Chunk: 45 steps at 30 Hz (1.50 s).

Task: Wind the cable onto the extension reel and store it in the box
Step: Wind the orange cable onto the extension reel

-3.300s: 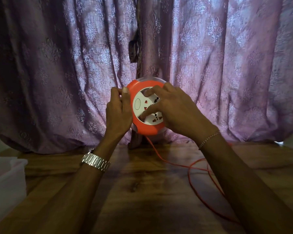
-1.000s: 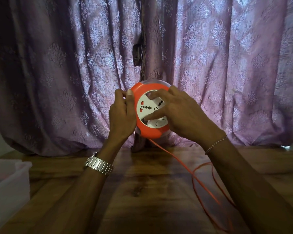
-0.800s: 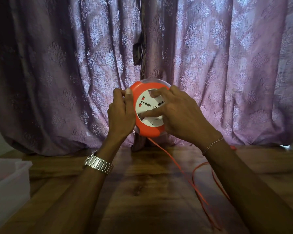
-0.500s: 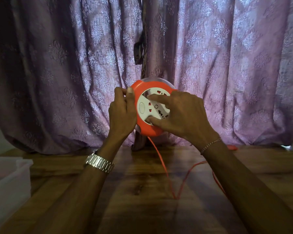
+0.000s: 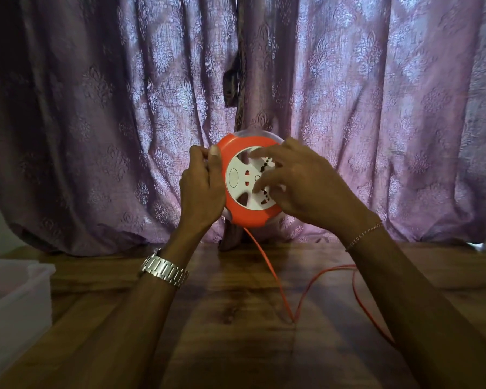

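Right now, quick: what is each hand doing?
Left hand: grips the orange rim of the extension reel, thumb on its front edge.
Right hand: fingers straight, pressing the reel's white socket face; it grips nothing.

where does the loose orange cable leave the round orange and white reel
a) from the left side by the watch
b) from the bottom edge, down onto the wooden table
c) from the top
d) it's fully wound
b: the thin orange cable drops from the bottom edge of the round orange and white extension reel and loops across the wooden table.
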{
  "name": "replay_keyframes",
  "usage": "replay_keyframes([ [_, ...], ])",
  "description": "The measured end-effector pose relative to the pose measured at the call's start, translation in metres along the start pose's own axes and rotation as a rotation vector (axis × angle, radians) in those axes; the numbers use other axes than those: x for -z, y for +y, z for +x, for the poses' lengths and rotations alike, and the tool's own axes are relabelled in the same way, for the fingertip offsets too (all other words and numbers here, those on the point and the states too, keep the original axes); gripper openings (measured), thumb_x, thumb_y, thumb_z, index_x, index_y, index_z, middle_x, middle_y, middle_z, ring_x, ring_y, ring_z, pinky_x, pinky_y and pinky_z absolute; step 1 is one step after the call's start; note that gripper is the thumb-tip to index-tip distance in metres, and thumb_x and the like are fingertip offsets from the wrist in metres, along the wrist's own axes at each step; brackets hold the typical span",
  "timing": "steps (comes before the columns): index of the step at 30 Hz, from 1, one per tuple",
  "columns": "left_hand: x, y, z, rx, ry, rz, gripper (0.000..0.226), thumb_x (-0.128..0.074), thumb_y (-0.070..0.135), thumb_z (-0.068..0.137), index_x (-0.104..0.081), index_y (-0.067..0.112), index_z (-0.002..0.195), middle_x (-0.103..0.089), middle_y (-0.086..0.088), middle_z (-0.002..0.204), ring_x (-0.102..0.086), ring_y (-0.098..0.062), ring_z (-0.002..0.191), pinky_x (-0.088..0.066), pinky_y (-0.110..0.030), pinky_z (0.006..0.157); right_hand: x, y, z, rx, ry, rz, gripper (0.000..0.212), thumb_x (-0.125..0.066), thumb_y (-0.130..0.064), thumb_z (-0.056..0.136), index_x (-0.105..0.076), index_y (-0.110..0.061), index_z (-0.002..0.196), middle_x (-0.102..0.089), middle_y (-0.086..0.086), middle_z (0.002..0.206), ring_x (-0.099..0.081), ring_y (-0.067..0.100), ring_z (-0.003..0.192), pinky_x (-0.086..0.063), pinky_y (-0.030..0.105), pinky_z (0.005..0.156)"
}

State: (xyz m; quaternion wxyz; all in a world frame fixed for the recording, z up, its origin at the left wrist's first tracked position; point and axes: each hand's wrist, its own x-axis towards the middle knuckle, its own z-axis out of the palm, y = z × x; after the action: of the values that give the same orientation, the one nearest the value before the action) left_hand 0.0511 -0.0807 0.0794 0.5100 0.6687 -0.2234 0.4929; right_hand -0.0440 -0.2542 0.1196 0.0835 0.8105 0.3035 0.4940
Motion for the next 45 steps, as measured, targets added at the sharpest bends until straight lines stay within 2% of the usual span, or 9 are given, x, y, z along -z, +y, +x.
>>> replay_keyframes([
  [12, 0.000, -0.001, 0.000, -0.016, -0.025, 0.000, 0.034, -0.030, 0.055, 0.101, -0.040, 0.025, 0.090, -0.052, 0.009, 0.062, -0.051, -0.004, 0.056, -0.040, -0.035, 0.054, -0.005, -0.008, 0.000, -0.080, -0.169, -0.233, 0.050, -0.025, -0.041, 0.085, -0.066, -0.056, 0.109, -0.052, -0.010, 0.140, -0.042, 0.022, 0.115, -0.031, 0.041, 0.082],
  [17, 0.001, -0.001, 0.000, -0.013, -0.014, 0.008, 0.033, -0.030, 0.055, 0.101, -0.040, 0.025, 0.091, -0.054, 0.011, 0.065, -0.053, 0.000, 0.059, -0.041, -0.035, 0.055, -0.009, -0.010, -0.002, -0.175, -0.107, -0.260, 0.051, -0.041, -0.042, 0.077, -0.057, -0.055, 0.124, -0.058, 0.000, 0.115, -0.051, 0.025, 0.099, -0.030, 0.041, 0.082],
  [23, 0.002, 0.003, 0.002, -0.004, -0.013, -0.027, 0.030, -0.033, 0.050, 0.104, -0.041, 0.025, 0.090, -0.053, 0.008, 0.063, -0.053, -0.005, 0.056, -0.045, -0.038, 0.055, -0.013, -0.012, -0.002, -0.290, 0.062, -0.222, 0.062, -0.054, -0.075, 0.073, -0.062, -0.042, 0.124, -0.068, 0.000, 0.086, -0.059, 0.024, 0.081, -0.032, 0.042, 0.076],
  [27, 0.002, 0.003, 0.000, -0.011, -0.004, -0.010, 0.029, -0.032, 0.051, 0.104, -0.039, 0.028, 0.088, -0.051, 0.008, 0.061, -0.051, -0.004, 0.055, -0.043, -0.036, 0.054, -0.010, -0.008, -0.001, -0.181, 0.069, -0.185, 0.054, -0.058, -0.066, 0.080, -0.067, -0.034, 0.122, -0.066, 0.001, 0.094, -0.051, 0.027, 0.087, -0.033, 0.041, 0.076],
  [30, 0.002, 0.002, -0.001, -0.010, -0.005, -0.014, 0.028, -0.032, 0.051, 0.103, -0.038, 0.030, 0.086, -0.050, 0.009, 0.060, -0.051, -0.003, 0.054, -0.041, -0.037, 0.054, -0.007, -0.005, 0.000, -0.036, 0.117, -0.026, 0.022, -0.070, -0.028, 0.082, -0.075, -0.024, 0.103, -0.068, 0.001, 0.104, -0.054, 0.029, 0.092, -0.043, 0.043, 0.074],
  [32, 0.002, 0.002, 0.000, -0.001, -0.015, -0.029, 0.028, -0.032, 0.051, 0.103, -0.038, 0.029, 0.087, -0.052, 0.007, 0.061, -0.054, -0.010, 0.056, -0.046, -0.043, 0.054, -0.006, -0.001, 0.001, 0.007, 0.074, 0.032, 0.026, -0.067, -0.006, 0.075, -0.077, -0.023, 0.092, -0.069, 0.001, 0.118, -0.056, 0.030, 0.100, -0.048, 0.046, 0.075],
  [36, 0.002, 0.006, 0.000, -0.001, -0.017, -0.023, 0.028, -0.032, 0.051, 0.103, -0.040, 0.028, 0.089, -0.055, 0.005, 0.062, -0.057, -0.015, 0.058, -0.049, -0.049, 0.057, -0.003, -0.002, 0.002, 0.003, -0.123, -0.023, 0.036, -0.049, -0.019, 0.082, -0.077, -0.038, 0.094, -0.057, -0.003, 0.139, -0.051, 0.026, 0.113, -0.038, 0.038, 0.090],
  [39, 0.002, 0.008, -0.002, 0.002, -0.032, -0.033, 0.029, -0.033, 0.049, 0.103, -0.041, 0.025, 0.090, -0.056, 0.004, 0.063, -0.060, -0.022, 0.061, -0.050, -0.052, 0.059, -0.002, -0.005, 0.001, -0.013, -0.173, -0.096, 0.034, -0.052, -0.024, 0.084, -0.074, -0.045, 0.099, -0.054, -0.005, 0.140, -0.049, 0.024, 0.114, -0.029, 0.034, 0.085],
  [45, 0.005, 0.010, -0.001, 0.007, -0.027, -0.025, 0.029, -0.033, 0.048, 0.103, -0.041, 0.023, 0.091, -0.056, 0.006, 0.066, -0.062, -0.028, 0.068, -0.051, -0.052, 0.062, -0.001, -0.009, 0.001, -0.102, -0.208, -0.168, 0.060, -0.022, -0.038, 0.077, -0.062, -0.056, 0.117, -0.050, -0.003, 0.138, -0.045, 0.021, 0.117, -0.031, 0.037, 0.080],
])
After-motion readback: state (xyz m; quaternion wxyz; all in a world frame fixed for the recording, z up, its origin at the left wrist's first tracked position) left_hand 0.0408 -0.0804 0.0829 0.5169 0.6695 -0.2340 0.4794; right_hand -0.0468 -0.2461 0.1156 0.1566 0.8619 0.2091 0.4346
